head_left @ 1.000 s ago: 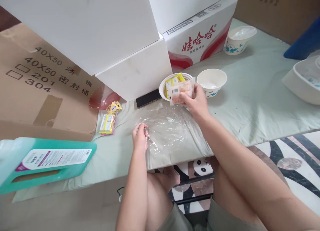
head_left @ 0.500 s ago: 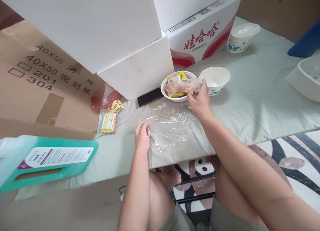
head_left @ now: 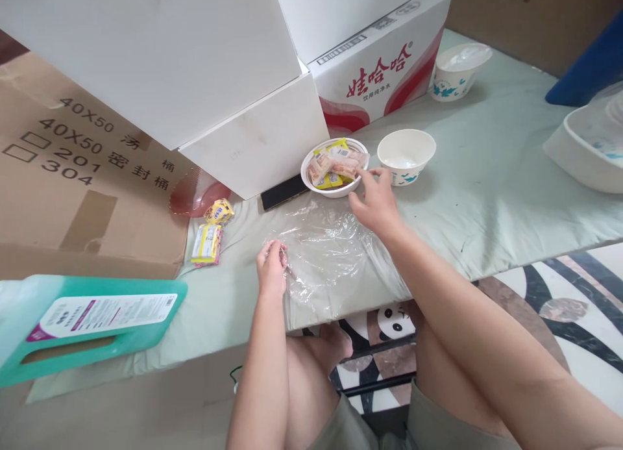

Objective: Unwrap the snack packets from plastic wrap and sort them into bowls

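At the front of the cloth-covered table, my left hand (head_left: 271, 265) is closed on the edge of a thin clear plastic bag (head_left: 324, 258), which lies crumpled and spread out. My right hand (head_left: 377, 202) is beside the right front rim of a white bowl (head_left: 311, 185), thumb and fingers apart, with nothing visible in it. Inside that bowl lie yellow packets (head_left: 321, 179) and clear-wrapped pinkish snack packets (head_left: 346, 165). Just behind my right hand stands a white paper bowl (head_left: 411, 152) with a blue leaf print.
Two snack packets (head_left: 208, 243) lie at the left by a reddish dish (head_left: 197, 193). A black phone (head_left: 283, 193) rests against white boxes (head_left: 257, 138). A green liquid jug (head_left: 107, 317) stands front left. Another printed bowl (head_left: 457, 73) and a white container (head_left: 579, 151) are at right.
My right hand has let go of a clear-wrapped packet, now resting in the bowl, and drawn back slightly. My left hand keeps its hold on the plastic bag. The view has shifted a little.
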The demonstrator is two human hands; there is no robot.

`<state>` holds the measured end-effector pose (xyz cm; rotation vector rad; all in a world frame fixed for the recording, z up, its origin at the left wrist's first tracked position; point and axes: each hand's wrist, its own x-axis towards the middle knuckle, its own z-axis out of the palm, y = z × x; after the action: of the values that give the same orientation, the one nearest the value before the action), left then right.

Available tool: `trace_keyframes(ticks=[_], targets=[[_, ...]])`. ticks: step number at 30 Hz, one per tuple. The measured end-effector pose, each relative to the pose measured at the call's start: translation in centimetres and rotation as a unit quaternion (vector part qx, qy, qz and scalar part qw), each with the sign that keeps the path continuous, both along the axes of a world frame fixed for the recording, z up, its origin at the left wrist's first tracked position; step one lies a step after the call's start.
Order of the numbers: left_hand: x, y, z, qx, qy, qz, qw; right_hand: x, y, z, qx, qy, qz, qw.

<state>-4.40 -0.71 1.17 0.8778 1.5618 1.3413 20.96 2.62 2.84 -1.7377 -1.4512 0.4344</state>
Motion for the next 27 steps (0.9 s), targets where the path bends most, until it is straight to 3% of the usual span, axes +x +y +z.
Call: trace_keyframes(ticks=[3,5,7,10,13,17,20,27], targets=[[-0.2,0.0,0.1,-0.014,0.009,-0.020,1.000,-0.6,-0.7,0.7,0.036,0.000,0.042,0.998],[-0.3,-0.1,0.3,-0.027,0.024,-0.057,0.998,-1.4,-1.2,0.7,0.052,0.004,0.171,0.984],[-0.4,-0.1,0.5,-0.034,0.040,-0.100,0.994,-2.4,-1.6,0.3,0.041,-0.001,0.312,0.949],[-0.5,-0.3,0.9,-0.046,0.052,-0.154,0.986,-3.3,-1.9,-0.4,-0.019,-0.058,0.394,0.917],[-0.8,-0.4,1.0,-0.059,0.039,-0.165,0.984,-3.3,-1.9,-0.6,-0.088,-0.137,0.347,0.924],[-1.8,-0.1,0.8,0.007,0.036,-0.023,0.999,-2.6,-1.9,0.1,-0.136,-0.214,0.309,0.917],[-2.6,0.3,0.7,0.027,0.018,0.054,0.998,-2.5,-2.2,0.8,-0.149,-0.213,0.288,0.922],[-3.1,0.6,0.7,0.023,-0.012,0.054,0.998,-1.7,-2.8,1.7,-0.255,-0.155,0.138,0.944]])
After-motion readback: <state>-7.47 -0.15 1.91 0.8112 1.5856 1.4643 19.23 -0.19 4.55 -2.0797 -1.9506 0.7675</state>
